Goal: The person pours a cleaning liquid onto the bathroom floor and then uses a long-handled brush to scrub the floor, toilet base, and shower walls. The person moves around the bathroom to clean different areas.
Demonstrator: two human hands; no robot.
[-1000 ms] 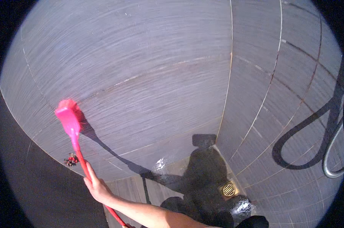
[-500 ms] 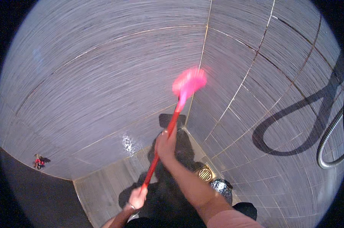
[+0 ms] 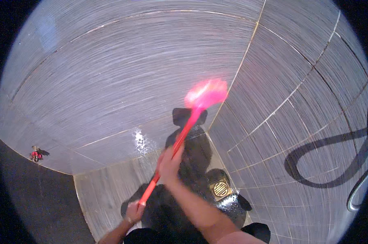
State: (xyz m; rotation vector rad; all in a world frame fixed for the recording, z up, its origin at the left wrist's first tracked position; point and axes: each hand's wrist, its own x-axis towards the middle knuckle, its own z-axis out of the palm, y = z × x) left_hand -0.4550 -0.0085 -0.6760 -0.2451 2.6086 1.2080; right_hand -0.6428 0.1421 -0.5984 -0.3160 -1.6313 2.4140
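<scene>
A long-handled scrub brush (image 3: pixel 207 94) with a bright pink head slants up and away from me. Its bristle head is blurred and lies over the grey tiled wall ahead, just left of the corner; whether it touches the tiles I cannot tell. Around the middle of the red handle, my right hand (image 3: pixel 170 165) is closed. Lower down, near the handle's end, my left hand (image 3: pixel 134 211) grips it too.
A square brass floor drain (image 3: pixel 221 189) lies near the corner, with wet, shiny floor beside it. At the far left, a tap with red parts (image 3: pixel 36 154) sits on the wall. A flexible metal hose (image 3: pixel 357 191) hangs at the right edge.
My view has turned, so the wall corner and hose shift right. The brush head has gone from over the corner line to just left of it. Both hands keep their hold.
</scene>
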